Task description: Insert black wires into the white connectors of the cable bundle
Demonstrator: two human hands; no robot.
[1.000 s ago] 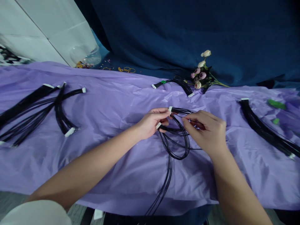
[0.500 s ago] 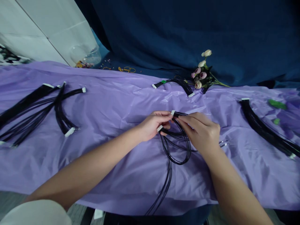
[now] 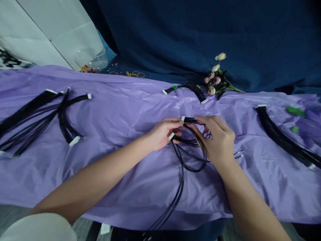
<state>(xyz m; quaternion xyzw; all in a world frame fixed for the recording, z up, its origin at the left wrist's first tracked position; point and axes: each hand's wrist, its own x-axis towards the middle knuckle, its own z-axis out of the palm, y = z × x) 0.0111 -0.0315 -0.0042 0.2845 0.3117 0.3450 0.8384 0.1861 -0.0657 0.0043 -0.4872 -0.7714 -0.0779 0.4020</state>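
Between my two hands is a black wire harness [image 3: 192, 168] with white plug ends. My left hand [image 3: 164, 134] is closed on it, pinching near an upper white connector [image 3: 183, 118]; a lower white connector [image 3: 171, 136] sits by its fingers. My right hand [image 3: 217, 137] is closed around the black wires just right of the upper connector. The wires loop below the hands, and a few strands trail down over the front edge of the cloth. The right fingertips are partly hidden behind the wires.
Purple cloth [image 3: 120, 134] covers the table. More black harnesses lie at left [image 3: 37, 103], at right [image 3: 281, 137] and at the back [image 3: 188, 86]. Artificial flowers [image 3: 215, 78], yellow rubber bands [image 3: 136, 74] and a clear tub [image 3: 92, 58] are along the far edge.
My right hand's fingers have slid slightly right along the wires and spread from the connector. The loop has shifted a little, and the trailing strands hang further left. My left hand is nearly still.
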